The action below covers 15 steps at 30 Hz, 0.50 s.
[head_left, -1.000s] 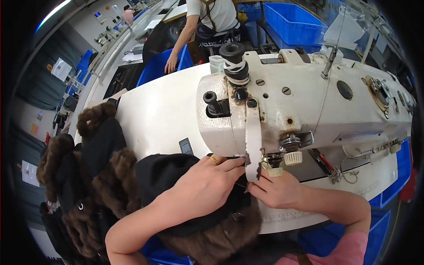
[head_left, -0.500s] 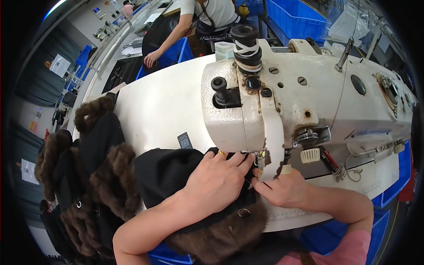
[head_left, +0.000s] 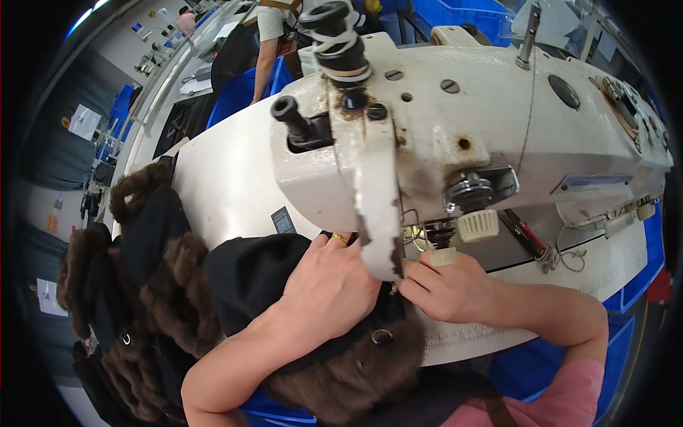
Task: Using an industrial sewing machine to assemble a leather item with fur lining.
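A black fur-trimmed fabric piece (head_left: 252, 267) lies on the bed of a white sewing machine (head_left: 434, 135), its brown fur and metal ring toward me. My left hand (head_left: 331, 288), with a gold ring on one finger, rests stretched over the black cloth beside the needle area; its fingertips are partly hidden by the machine's white lever (head_left: 379, 206). My right hand (head_left: 448, 288) is closed at the cloth's right edge, under the presser parts, with thumb and fingers pinching together there. The needle itself is mostly hidden.
More black and brown fur-trimmed pieces (head_left: 178, 285) are heaped at the left. A small dark label (head_left: 282, 220) lies on the white table. Red-handled tweezers (head_left: 523, 231) and string lie right of the needle area. Across the table, a person's arm (head_left: 265, 67) reaches toward a blue bin (head_left: 231, 99).
My view has shifted, so the machine head sits further left and higher. Both hands stay on the cloth by the needle. The person across has moved left, arm now hanging down.
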Motion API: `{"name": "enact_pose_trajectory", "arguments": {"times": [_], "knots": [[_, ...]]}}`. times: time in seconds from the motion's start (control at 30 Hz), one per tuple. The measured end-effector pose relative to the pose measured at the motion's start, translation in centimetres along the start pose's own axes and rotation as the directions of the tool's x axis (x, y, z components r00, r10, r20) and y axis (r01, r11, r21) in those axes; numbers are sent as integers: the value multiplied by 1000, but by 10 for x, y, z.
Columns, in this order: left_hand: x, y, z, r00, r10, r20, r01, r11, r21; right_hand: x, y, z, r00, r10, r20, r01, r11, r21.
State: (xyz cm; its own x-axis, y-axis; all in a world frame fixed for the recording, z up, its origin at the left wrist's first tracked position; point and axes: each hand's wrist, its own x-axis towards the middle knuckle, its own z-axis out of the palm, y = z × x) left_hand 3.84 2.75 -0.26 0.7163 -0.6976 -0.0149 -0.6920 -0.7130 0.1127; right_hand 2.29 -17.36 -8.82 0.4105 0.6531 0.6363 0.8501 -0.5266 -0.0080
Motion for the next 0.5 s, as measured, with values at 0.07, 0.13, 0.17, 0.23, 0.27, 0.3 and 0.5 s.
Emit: {"name": "enact_pose_trajectory", "arguments": {"times": [0.07, 0.13, 0.17, 0.23, 0.27, 0.3, 0.5], "knots": [[2, 2, -1, 1000, 5, -19, -6, 999, -39, -1, 0, 4, 999, 9, -30, -9, 1000, 5], [1, 3, 0, 999, 26, -36, -26, 1000, 7, -2, 0, 2, 998, 13, -58, -12, 1000, 6], [1, 3, 0, 997, 42, -59, -39, 998, 49, -1, 1, -1, 1000, 27, 10, -27, 999, 47], [3, 3, 1, 996, 62, -62, -58, 997, 57, 0, 0, -17, 996, 39, 86, -45, 996, 72], [3, 1, 2, 996, 64, -57, -61, 996, 58, 1, -1, -33, 985, 46, 164, -56, 997, 59], [3, -1, 3, 996, 66, -53, -63, 996, 56, 3, -2, -52, 969, 54, 243, -67, 997, 45], [5, 7, -3, 996, 24, 82, -34, 991, 128, -111, 66, -195, 678, 343, -649, -652, 688, -318]]}}
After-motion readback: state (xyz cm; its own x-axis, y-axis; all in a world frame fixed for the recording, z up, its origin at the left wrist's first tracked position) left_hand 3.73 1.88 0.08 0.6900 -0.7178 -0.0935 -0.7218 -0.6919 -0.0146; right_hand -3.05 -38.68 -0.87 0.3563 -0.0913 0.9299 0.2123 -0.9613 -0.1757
